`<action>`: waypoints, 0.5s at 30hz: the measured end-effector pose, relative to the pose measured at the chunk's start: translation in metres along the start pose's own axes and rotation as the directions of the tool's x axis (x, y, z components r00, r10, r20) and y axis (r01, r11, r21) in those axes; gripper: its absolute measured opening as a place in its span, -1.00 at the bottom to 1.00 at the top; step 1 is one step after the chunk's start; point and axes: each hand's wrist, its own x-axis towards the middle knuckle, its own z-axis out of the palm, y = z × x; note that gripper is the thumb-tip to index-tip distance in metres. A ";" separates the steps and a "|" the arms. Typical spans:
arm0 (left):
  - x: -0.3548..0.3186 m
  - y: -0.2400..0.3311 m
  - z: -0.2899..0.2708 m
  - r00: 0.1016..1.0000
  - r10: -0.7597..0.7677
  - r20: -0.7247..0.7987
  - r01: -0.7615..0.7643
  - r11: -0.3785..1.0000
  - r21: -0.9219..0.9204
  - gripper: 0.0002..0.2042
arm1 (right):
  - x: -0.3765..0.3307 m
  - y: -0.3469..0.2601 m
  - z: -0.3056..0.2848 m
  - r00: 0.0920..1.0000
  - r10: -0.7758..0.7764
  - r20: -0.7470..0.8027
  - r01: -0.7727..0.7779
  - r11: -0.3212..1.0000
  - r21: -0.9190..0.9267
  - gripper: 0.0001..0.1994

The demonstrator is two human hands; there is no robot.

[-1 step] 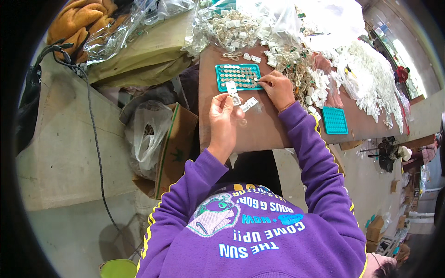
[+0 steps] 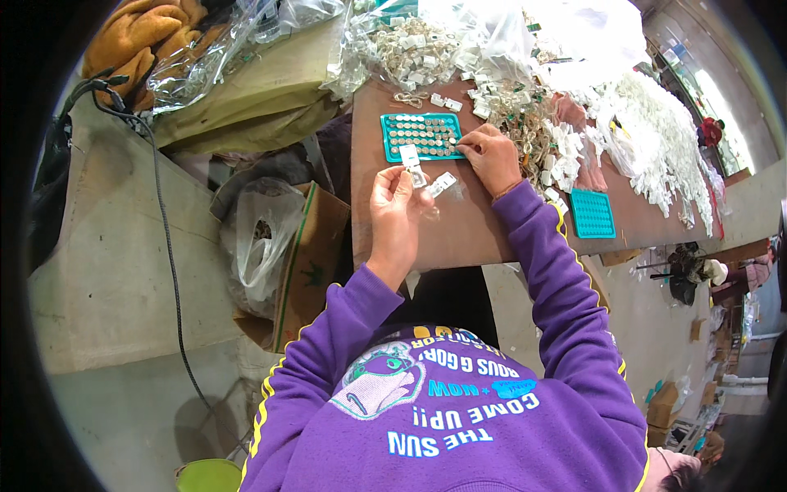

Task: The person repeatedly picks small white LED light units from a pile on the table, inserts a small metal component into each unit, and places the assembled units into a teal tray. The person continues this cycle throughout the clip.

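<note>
My left hand (image 2: pixel 395 209) pinches a small white plastic case (image 2: pixel 412 164) between thumb and fingers. The case stands open, overlapping the lower edge of a teal tray (image 2: pixel 383 135). Rows of small round silver discs (image 2: pixel 416 134), which look like button cells, fill much of the tray. My right hand (image 2: pixel 489 157) is at the tray's lower right corner, its thumb and forefinger pressed together beside the discs. Whatever is between those fingertips is hidden. A second white case (image 2: pixel 442 184) lies on the brown table between my hands.
A heap of white cases and cords (image 2: pixel 516 115) covers the table's far side. White pieces (image 2: pixel 656 139) are piled to the right. A second teal tray (image 2: pixel 593 214) lies near the right forearm. Left of the table is a cardboard box (image 2: pixel 311 262) with a plastic bag (image 2: pixel 262 238).
</note>
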 end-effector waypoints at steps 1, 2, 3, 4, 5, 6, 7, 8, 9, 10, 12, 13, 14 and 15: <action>-0.001 -0.001 0.001 0.999 -0.021 -0.044 0.021 1.000 -0.008 -0.88 | 0.002 0.000 0.000 1.000 0.008 -0.016 -0.008 0.999 0.033 -0.91; -0.003 -0.002 0.001 0.999 -0.017 -0.048 0.016 1.000 -0.026 -0.88 | 0.005 0.000 0.000 0.999 0.024 -0.031 -0.022 0.998 0.062 -0.92; -0.004 -0.003 0.001 0.998 -0.016 -0.062 0.015 1.000 -0.018 -0.88 | 0.009 0.002 0.001 0.999 0.021 -0.049 -0.017 0.996 0.093 -0.92; -0.005 -0.004 0.000 0.999 0.008 -0.035 -0.008 1.000 -0.019 -0.88 | 0.015 0.004 0.001 0.999 0.020 -0.032 -0.017 0.995 0.097 -0.92; -0.006 -0.005 -0.001 0.999 0.008 -0.035 -0.009 1.000 -0.015 -0.88 | 0.022 0.007 0.003 0.999 -0.029 -0.037 0.033 0.993 0.114 -0.92; -0.007 -0.005 -0.003 1.000 0.016 -0.008 -0.016 1.000 -0.001 -0.89 | 0.030 0.010 0.005 1.000 -0.010 0.020 0.009 0.999 0.046 -0.90; -0.007 -0.005 -0.004 1.000 0.011 -0.007 -0.011 1.000 0.010 -0.89 | 0.036 0.013 0.005 0.996 -0.075 0.046 0.075 0.997 -0.006 -0.87; -0.006 -0.005 -0.006 1.000 0.012 -0.002 -0.012 1.000 0.020 -0.90 | 0.042 0.016 0.007 0.991 -0.075 0.111 0.079 0.996 -0.030 -0.86; -0.005 -0.005 -0.007 1.000 0.014 0.017 -0.014 1.000 0.025 -0.89 | 0.046 0.018 0.009 0.982 -0.057 0.181 0.071 0.995 -0.072 -0.85; -0.005 -0.004 -0.008 0.999 0.014 0.033 -0.015 0.999 0.030 -0.89 | 0.049 0.020 0.009 0.980 -0.067 0.188 0.076 0.996 -0.040 -0.85; -0.004 -0.004 -0.010 0.998 0.017 0.057 -0.019 0.999 0.037 -0.87 | 0.052 0.024 0.010 0.967 -0.026 0.255 0.031 0.999 -0.015 -0.85; -0.004 -0.004 -0.010 0.998 0.012 0.066 -0.014 0.999 0.032 -0.87 | 0.053 0.025 0.010 0.966 -0.025 0.257 0.025 1.000 0.002 -0.86; -0.004 -0.004 -0.010 0.997 0.008 0.075 -0.010 1.000 0.027 -0.87 | 0.054 0.026 0.010 0.963 -0.010 0.270 0.007 1.000 0.011 -0.86; -0.004 -0.004 -0.009 0.999 -0.017 0.047 0.016 0.999 0.033 -0.87 | 0.056 0.027 0.010 0.961 -0.007 0.277 -0.001 1.000 0.026 -0.86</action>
